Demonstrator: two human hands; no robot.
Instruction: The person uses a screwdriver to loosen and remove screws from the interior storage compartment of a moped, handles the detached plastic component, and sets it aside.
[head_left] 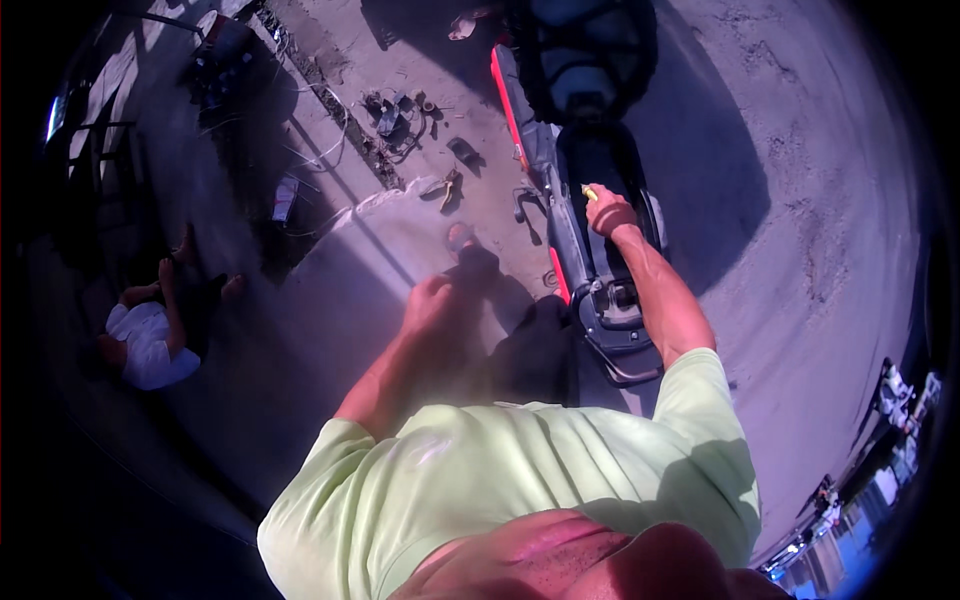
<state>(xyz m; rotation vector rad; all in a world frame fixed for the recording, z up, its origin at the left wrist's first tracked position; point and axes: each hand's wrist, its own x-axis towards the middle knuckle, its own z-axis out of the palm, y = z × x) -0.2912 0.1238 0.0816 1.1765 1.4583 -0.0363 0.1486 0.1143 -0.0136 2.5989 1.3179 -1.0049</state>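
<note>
One hand, the right hand (pixel 608 212), clamps a small yellow tool (pixel 589 192) on the motorcycle (pixel 590 250) seat at one o'clock, bracing it; the left hand (pixel 432 298) hangs loosely curled, empty, mid-frame.

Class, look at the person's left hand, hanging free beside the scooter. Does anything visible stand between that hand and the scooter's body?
Nothing visible does. The left hand hangs over bare concrete beside the scooter, with only open ground and shadow between them. The right hand already rests on the scooter's seat area, gripping a small yellow object.

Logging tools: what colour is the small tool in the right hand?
Yellow; the small tool shows above the right hand in the head view.
</note>
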